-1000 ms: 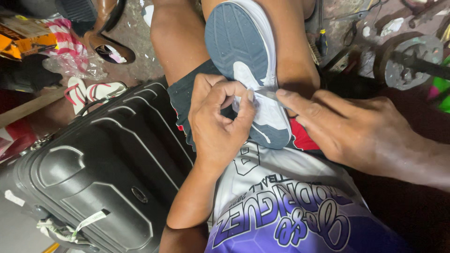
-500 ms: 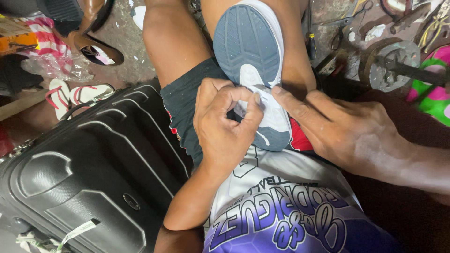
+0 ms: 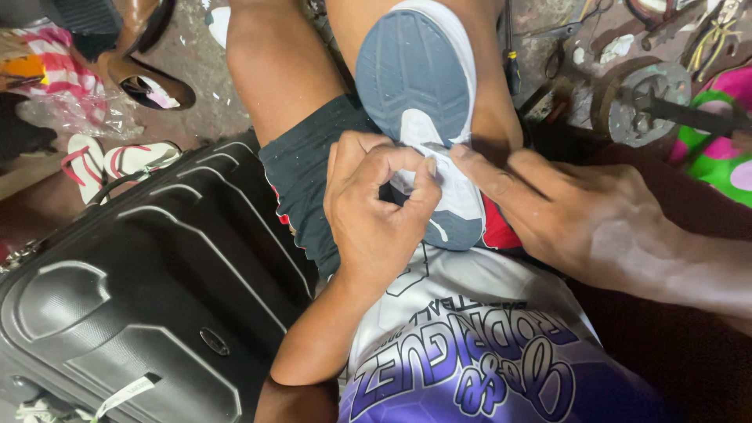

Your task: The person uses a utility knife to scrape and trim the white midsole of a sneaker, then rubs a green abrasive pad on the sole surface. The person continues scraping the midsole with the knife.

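A sports shoe (image 3: 419,86) lies sole-up on my lap, its sole blue-grey with a white rim and white patches. My left hand (image 3: 376,211) is curled over the middle of the sole, thumb and forefinger pinched together at its right edge. My right hand (image 3: 580,215) lies flat beside the shoe, its fingertips pressing on the same spot of the sole's edge. Whatever the left fingers pinch is too small to make out. The shoe's heel end rests against my white and purple shirt (image 3: 470,352).
A black hard-shell suitcase (image 3: 149,298) lies against my left leg. Beyond it are striped flip-flops (image 3: 110,160) and a brown sandal (image 3: 145,82). At the upper right sit a round metal anvil stand (image 3: 638,94), scattered hand tools (image 3: 564,35) and a pink-green bag (image 3: 724,145).
The view has shifted closer over the shoe. Both hands stay at the same point on the sole's edge, with the left fingers pinching tighter.
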